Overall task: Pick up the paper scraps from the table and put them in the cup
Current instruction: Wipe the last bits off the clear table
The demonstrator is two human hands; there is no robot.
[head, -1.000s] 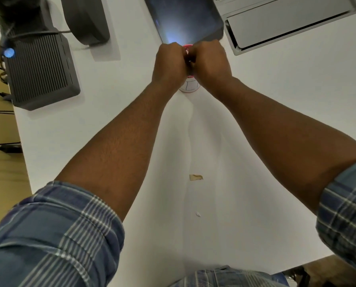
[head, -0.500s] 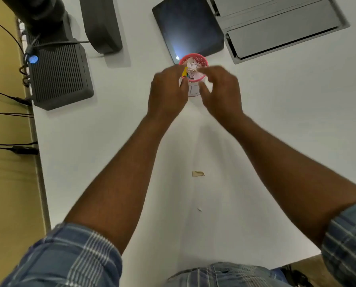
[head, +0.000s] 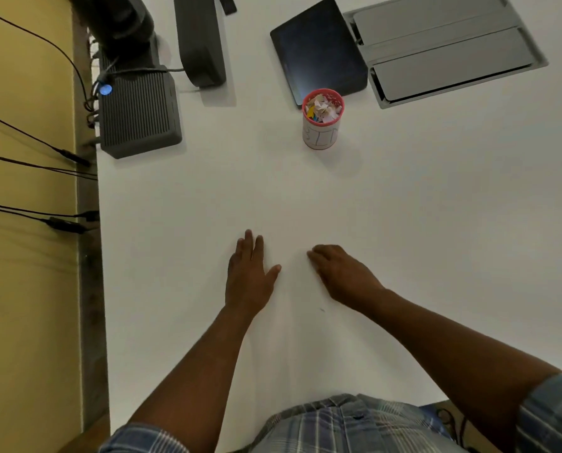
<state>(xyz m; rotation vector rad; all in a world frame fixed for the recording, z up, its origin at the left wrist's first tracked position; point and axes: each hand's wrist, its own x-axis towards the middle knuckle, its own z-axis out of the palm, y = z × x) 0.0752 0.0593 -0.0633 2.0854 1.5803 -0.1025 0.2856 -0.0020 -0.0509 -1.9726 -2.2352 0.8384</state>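
Cup (head: 322, 120): stood upright at about 12 o'clock on the white table (head: 436, 207), well apart from both hands; pink rim, white wall with faint marks too blurred to read.
Paper scraps (head: 322, 107): filled the cup to the rim, white with a bit of yellow and red; single pieces could not be told apart.
Left hand (head: 248, 276): lay flat at about 7 o'clock from the cup, fingers spread wide and straight, palm down, holding nothing visible.
Right hand (head: 343, 273): sat at about 5 o'clock from the cup, fingers curled under and knuckles up; the fingertips were hidden beneath it, so I could not tell whether it pinched anything.
Speck (head: 322, 309): a tiny dark mark on the table at 6 o'clock between the forearms, possibly a scrap, too small to identify.
Tablet (head: 317, 49): dark slab just behind the cup at 12 o'clock; its near corner was hidden by the cup.
Grey tray (head: 446, 50): at 1 o'clock, far edge cut off by the frame.
Ribbed dark box (head: 139, 114): at 10 o'clock by the table edge, with a blue light and cables.
Plaid sleeves: cut off at the lower frame.
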